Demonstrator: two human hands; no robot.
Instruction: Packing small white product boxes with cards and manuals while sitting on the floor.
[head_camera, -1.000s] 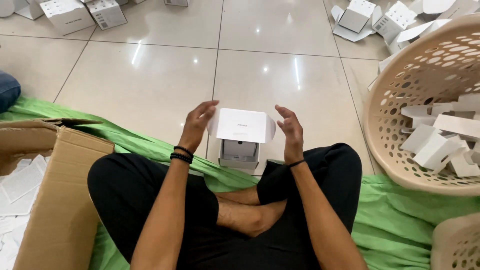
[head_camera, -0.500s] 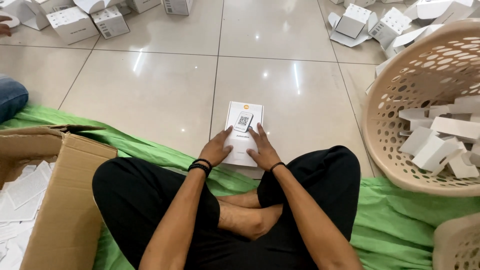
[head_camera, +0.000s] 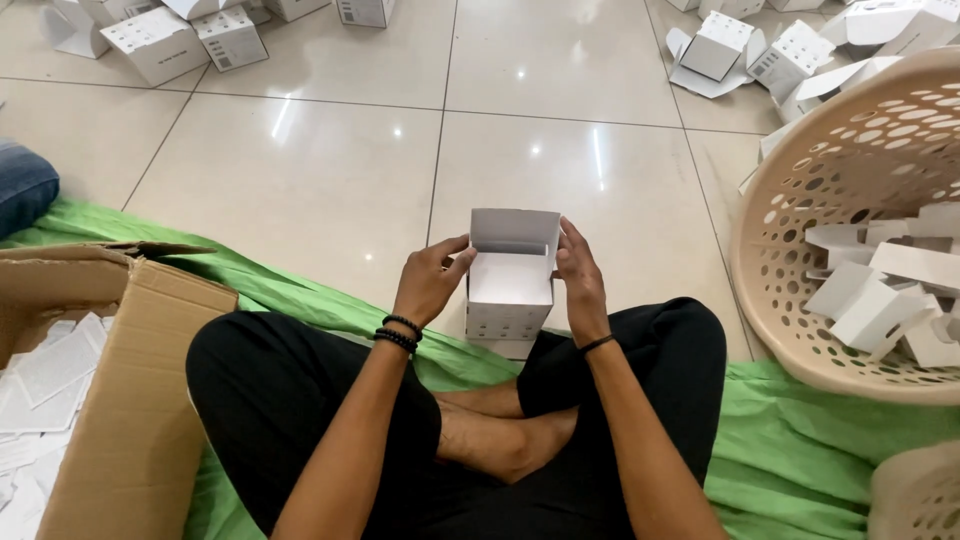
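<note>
White box now upright, open, between left hand and right hand.

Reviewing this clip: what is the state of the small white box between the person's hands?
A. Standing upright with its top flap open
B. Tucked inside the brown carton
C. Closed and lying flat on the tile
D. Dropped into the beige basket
A: the small white box stands on the floor, flap raised, left hand and right hand touching its sides.

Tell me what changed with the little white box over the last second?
The white box, pressed flat on the floor half a second ago, now stands opened up with its flap raised, the left hand and right hand gripping its sides. Basket and cardboard carton stayed put.
</note>
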